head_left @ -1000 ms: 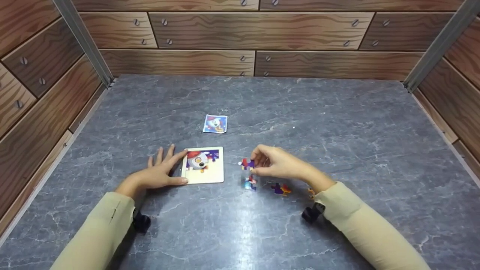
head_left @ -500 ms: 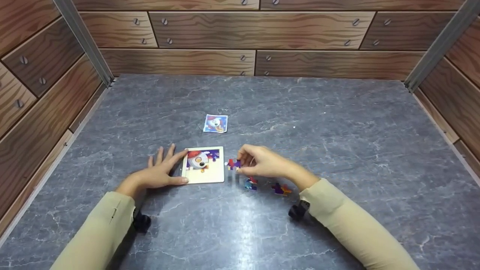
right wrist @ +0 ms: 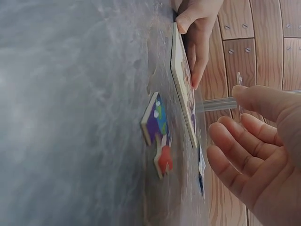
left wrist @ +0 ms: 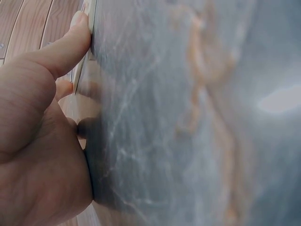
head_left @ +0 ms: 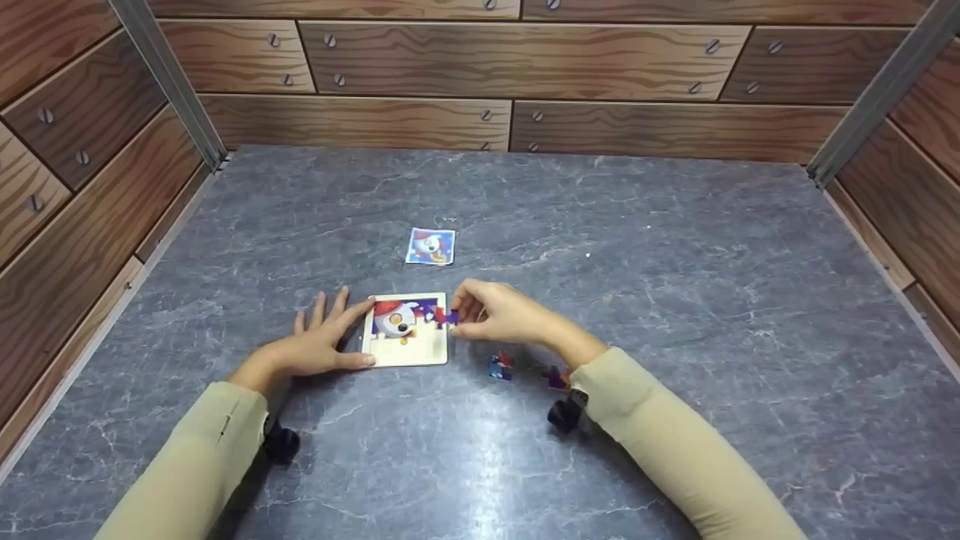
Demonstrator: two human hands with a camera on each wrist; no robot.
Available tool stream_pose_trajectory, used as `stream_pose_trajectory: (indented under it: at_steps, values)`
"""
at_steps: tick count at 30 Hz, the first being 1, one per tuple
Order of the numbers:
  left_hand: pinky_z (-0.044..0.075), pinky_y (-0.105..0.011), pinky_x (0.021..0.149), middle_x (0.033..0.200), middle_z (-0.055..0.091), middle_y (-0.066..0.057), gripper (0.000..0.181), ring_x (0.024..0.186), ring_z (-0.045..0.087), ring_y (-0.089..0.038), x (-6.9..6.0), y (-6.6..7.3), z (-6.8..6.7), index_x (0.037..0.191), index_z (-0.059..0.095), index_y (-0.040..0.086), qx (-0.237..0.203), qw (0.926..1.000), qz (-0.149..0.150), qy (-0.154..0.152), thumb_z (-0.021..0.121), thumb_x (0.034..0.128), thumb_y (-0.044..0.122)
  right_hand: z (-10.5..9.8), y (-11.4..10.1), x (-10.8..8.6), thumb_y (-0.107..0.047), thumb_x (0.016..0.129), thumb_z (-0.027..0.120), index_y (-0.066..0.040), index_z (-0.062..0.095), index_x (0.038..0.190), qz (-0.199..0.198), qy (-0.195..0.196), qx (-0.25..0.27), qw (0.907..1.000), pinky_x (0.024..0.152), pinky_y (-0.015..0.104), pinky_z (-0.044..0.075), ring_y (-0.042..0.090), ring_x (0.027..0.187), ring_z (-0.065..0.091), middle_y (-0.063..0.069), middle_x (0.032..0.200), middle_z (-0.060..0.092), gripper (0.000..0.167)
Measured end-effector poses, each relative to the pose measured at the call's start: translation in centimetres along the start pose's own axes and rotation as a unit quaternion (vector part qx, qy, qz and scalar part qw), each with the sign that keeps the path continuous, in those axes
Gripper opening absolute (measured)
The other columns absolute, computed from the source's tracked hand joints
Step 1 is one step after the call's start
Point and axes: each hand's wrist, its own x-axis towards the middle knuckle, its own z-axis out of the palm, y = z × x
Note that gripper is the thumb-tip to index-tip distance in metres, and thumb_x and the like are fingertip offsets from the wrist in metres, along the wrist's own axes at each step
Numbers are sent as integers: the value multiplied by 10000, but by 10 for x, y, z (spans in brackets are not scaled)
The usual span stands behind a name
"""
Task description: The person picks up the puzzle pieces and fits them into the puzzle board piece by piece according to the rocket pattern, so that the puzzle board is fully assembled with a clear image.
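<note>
A square puzzle board (head_left: pixel 386 352) lies on the grey table, its upper left part filled with a red and white picture. My left hand (head_left: pixel 311 349) rests at its left edge, thumb and index finger touching the frame and the other fingers spread. My right hand (head_left: pixel 502 315) pinches a red and purple piece (head_left: pixel 448 318) over the board's right edge. In the right wrist view, this piece (right wrist: pixel 239 84) appears edge-on between thumb and fingers. The left wrist view shows the left thumb (left wrist: pixel 70 47) against the board's edge.
A blue and red piece (head_left: pixel 500 366) lies right of the board; a purple and orange one (head_left: pixel 556 376) is partly hidden by the right sleeve. Behind the board lies a small picture card (head_left: pixel 431 247). Wood-patterned walls (head_left: pixel 517 60) stand around the table.
My right hand has moved left with the red and purple piece, from beside the board to over its right edge. The left hand has stayed on the board.
</note>
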Motion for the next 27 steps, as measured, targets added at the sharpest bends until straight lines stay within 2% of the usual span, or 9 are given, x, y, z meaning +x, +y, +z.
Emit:
stream_pose_trajectory:
  at_steps: [5, 12, 18, 27]
  values:
    - [-212, -623, 962, 1506, -214, -176, 924, 1305, -294, -403, -2, 1, -2, 1513, 79, 245, 74, 9999, -65, -42, 578, 819, 597, 5, -4, 11, -127, 806, 717, -25, 572, 1008, -41, -76, -134, 9999, 740, 237, 493, 147, 812, 591, 56, 889, 616, 268]
    - [-209, -628, 960, 1501, -222, -183, 905, 1301, -296, -411, -3, 1, -2, 1511, 71, 235, 137, 9999, 28, -81, 562, 837, 586, 17, -4, 23, -99, 791, 711, 15, 573, 990, -84, -221, -512, 9984, 692, 233, 487, 152, 769, 579, 74, 848, 620, 267]
    - [-221, -623, 956, 1501, -224, -182, 907, 1300, -297, -413, -3, 1, -1, 1510, 66, 239, 110, 9999, -5, -123, 561, 836, 588, 21, -2, 29, -95, 778, 719, 5, 582, 967, 121, -307, -776, 9964, 672, 248, 475, 130, 716, 558, 36, 796, 609, 254]
    - [-208, -629, 962, 1508, -224, -153, 917, 1304, -302, -393, -1, 1, -2, 1509, 65, 263, 66, 9999, -60, -145, 566, 821, 607, 22, 1, 37, -122, 758, 739, -7, 589, 947, 389, -489, -876, 9942, 646, 244, 439, 106, 663, 499, -2, 751, 566, 268]
